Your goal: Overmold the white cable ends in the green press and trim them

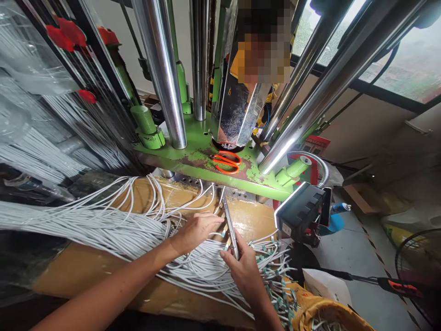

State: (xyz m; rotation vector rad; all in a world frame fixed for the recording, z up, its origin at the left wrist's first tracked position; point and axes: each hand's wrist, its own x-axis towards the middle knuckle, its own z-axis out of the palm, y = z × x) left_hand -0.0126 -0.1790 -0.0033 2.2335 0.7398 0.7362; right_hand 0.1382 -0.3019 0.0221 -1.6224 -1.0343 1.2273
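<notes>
Left hand (LH) (196,232) and right hand (RH) (244,271) work over a mass of white cables (103,225) laid across a cardboard-covered surface (82,271). RH grip: closed, thumb and fingers together on a narrow steel bar (230,228), which is tilted w/ its upper end toward the machine. LH grip: fingers together and extended, on the cables just beside the bar; whether they are clamped on any cable cannot be told from this view. Cable ends fan out under and right of RH, w/ teal terminals (272,262) at the tips; a few terminals lie btwn the hands. Behind the surface: green machine platen (193,149) carrying orange-handled scissors (225,162), w/ chrome columns (161,69) rising from it. Right of RH: black control box (301,214), well above the cable ends. Lower right: yellow sack (330,315) w/ more white cable inside, near RH. Far right: fan guard (416,262), on the floor side. Upper left: hanging white cable hanks (34,138) behind clear plastic.
</notes>
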